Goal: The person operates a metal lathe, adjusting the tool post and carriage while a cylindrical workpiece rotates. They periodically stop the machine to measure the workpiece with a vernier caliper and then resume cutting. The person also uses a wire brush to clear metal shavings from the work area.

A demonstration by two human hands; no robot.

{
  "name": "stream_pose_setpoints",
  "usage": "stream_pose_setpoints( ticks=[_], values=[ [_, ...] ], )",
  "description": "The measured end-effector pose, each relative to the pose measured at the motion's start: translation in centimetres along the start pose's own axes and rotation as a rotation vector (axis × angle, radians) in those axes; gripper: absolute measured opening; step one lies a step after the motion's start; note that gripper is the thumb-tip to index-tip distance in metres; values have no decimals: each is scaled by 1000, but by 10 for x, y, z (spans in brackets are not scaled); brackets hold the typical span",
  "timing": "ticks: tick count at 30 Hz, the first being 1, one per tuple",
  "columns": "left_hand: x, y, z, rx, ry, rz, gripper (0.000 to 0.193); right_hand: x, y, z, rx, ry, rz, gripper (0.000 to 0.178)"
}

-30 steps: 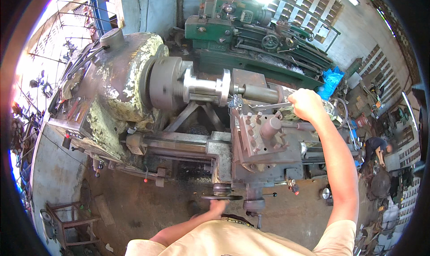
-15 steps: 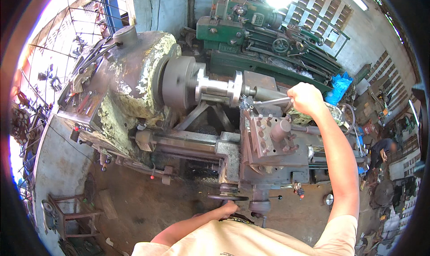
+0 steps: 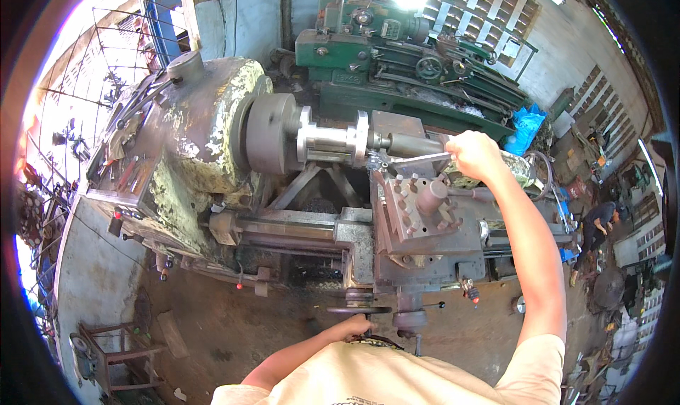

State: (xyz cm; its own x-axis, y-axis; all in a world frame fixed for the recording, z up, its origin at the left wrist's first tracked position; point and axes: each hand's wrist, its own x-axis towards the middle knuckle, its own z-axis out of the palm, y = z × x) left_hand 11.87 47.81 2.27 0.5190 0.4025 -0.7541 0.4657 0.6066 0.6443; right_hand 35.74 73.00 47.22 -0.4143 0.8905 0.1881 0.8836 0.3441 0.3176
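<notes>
I stand at a large worn grey lathe (image 3: 212, 171). A shiny metal workpiece (image 3: 331, 144) sits in its chuck (image 3: 273, 134). My right hand (image 3: 473, 155) is closed on the handle of a thin metal tool (image 3: 414, 159) whose tip reaches the end of the workpiece, above the tool post (image 3: 418, 206). My left hand (image 3: 354, 327) grips the carriage handwheel (image 3: 358, 310) at the front of the machine, close to my body.
A green lathe (image 3: 397, 58) stands behind along the wall, with a blue bag (image 3: 525, 127) beside it. Another person (image 3: 598, 221) bends over at the far right. A small wooden stool (image 3: 106, 348) stands on the dirt floor at lower left. Tools lie on the headstock (image 3: 127, 157).
The view has shifted slightly, so the lathe sits a little further right and lower. My right hand stays on the tool at the workpiece and my left stays on the handwheel.
</notes>
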Motion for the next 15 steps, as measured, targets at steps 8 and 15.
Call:
stream_pose_setpoints(
  ticks=[8, 15],
  values=[
    [-22, -63, -48, 306, 336, 277, 61, -3, 5, -2, 3, 65, -3, 11],
    [-21, -200, -139, 745, 354, -191, 55, -8, 11, -21, -5, 102, -20, 11]
  ],
)
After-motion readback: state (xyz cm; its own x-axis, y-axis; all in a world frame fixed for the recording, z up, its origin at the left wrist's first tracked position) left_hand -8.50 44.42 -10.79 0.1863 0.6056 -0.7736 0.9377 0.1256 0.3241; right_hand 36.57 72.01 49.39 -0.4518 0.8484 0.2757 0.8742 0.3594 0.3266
